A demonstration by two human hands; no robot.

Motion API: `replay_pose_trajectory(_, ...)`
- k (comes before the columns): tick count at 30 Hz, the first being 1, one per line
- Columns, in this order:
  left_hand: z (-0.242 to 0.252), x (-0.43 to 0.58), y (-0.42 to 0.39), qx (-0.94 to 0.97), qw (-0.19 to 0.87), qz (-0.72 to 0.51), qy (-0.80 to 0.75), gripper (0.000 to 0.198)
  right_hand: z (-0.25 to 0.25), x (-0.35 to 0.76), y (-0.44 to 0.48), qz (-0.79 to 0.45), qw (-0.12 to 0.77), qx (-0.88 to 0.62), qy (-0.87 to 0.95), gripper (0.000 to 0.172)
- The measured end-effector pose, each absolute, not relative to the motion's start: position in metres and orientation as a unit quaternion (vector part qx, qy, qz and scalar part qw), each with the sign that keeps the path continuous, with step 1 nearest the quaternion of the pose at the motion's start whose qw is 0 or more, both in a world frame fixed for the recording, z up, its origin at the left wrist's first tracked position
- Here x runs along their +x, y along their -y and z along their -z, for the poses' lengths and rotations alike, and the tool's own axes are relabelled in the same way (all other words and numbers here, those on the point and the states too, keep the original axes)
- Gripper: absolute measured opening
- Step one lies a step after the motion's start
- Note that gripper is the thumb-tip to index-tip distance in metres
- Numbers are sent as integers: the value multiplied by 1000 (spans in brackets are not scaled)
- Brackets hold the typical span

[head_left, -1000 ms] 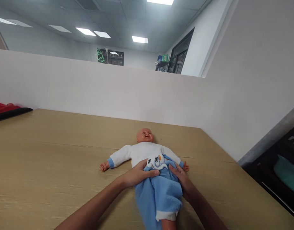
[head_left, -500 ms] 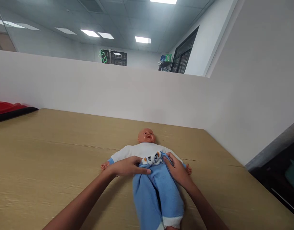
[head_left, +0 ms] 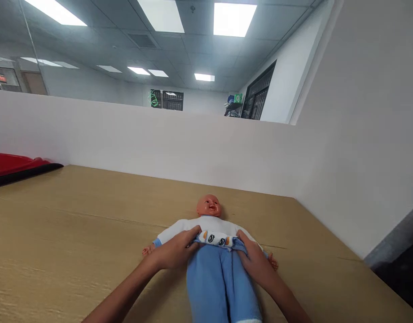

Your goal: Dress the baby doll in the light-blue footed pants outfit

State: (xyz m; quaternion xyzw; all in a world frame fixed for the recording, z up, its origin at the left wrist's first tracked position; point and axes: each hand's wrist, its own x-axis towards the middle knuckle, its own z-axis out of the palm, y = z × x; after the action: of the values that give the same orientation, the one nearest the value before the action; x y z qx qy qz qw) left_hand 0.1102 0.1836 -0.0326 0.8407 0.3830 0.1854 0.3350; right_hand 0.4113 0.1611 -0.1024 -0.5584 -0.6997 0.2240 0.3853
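Compared with the earlier frames, the folded waistband [head_left: 216,238] of the doll [head_left: 209,223] has been drawn out into a nearly straight strip across its middle; a second ago the cloth there was bunched up, and half a second ago it was crumpled. By the left hand [head_left: 177,249] one end of the band is now pinched, beside one hip of the doll, and by the right hand [head_left: 255,260] the other end is grasped, beside the opposite hip. The bare leg seen earlier below a white cuff is now cut off by the lower edge of the view, where only a bit of the white trim is shown.

The doll is laid on its back on the desk [head_left: 92,237], with its head [head_left: 208,205] pointed away from the person and its arms spread to both sides. It is dressed in a white top [head_left: 188,225] with blue cuffs and in soft blue trousers [head_left: 208,282], creased between the legs. On the white band, dark-ringed eyes and orange patches are displayed. Beyond the doll's head, the desk is bordered by a pale wall [head_left: 179,148].
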Motion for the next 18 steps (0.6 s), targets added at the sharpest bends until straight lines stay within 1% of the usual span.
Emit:
replay_pose_trajectory(3, 53, 119, -197, 768, 408, -266, -416, 31, 113, 413, -178, -250, 407, -561, 676, 9)
replay_pose_trajectory(4, 60, 121, -202, 745, 426, -291, -423, 32, 116, 412, -184, -265, 415, -559, 667, 10)
replay_pose_trajectory(7, 76, 124, -213, 706, 470, -314, -427, 41, 122, 407, -196, -319, 436, -549, 637, 24)
replay_pose_trajectory(10, 83, 121, -217, 690, 516, -292, -415, 51, 127, 405, -201, -371, 449, -541, 607, 38)
replay_pose_trajectory(12, 83, 119, -218, 682, 541, -279, -405, 52, 129, 405, -201, -398, 453, -536, 591, 46)
replay_pose_trajectory(14, 83, 118, -218, 680, 556, -270, -395, 52, 130, 407, -197, -417, 454, -531, 581, 50)
replay_pose_trajectory(18, 84, 114, -214, 684, 561, -259, -388, 50, 128, 412, -180, -437, 453, -529, 569, 48)
